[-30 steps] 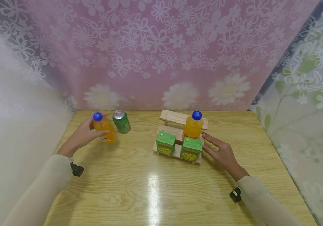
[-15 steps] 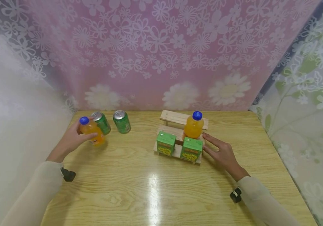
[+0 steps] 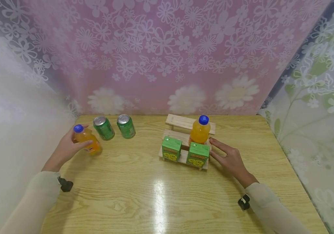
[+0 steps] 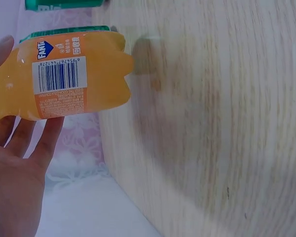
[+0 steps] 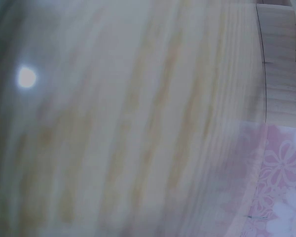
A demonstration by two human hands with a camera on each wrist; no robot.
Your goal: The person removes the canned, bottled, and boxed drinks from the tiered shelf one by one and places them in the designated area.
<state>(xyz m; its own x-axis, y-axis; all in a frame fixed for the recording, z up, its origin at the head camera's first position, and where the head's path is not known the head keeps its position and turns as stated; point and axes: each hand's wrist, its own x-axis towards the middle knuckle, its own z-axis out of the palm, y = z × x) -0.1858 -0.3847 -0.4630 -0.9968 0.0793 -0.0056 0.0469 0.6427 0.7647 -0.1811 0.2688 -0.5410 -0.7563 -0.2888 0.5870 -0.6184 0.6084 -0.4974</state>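
Observation:
My left hand [image 3: 63,150] grips an orange Fanta bottle [image 3: 88,140] with a blue cap, near the table's left edge. In the left wrist view, thumb and fingers lie on opposite sides of the bottle [image 4: 64,74], whose barcode label faces the camera. My right hand [image 3: 230,160] has its fingers extended, with fingertips at the right side of a small stepped wooden rack [image 3: 181,121]. On the rack's middle step stands another orange soda bottle [image 3: 200,132]. Two green drink cartons [image 3: 171,150] occupy its front step. The right wrist view catches only the rack's edge [image 5: 283,64] and slivers of fingertips.
Two green soda cans [image 3: 104,128] stand side by side at the back left, just beyond the held bottle. A pink floral curtain [image 3: 161,58] hangs behind the wooden table [image 3: 120,195], and pale sheets flank both sides.
My left hand has carried the bottle leftward and slightly nearer, away from the cans, so the left can now shows fully. The right hand and rack have stayed put.

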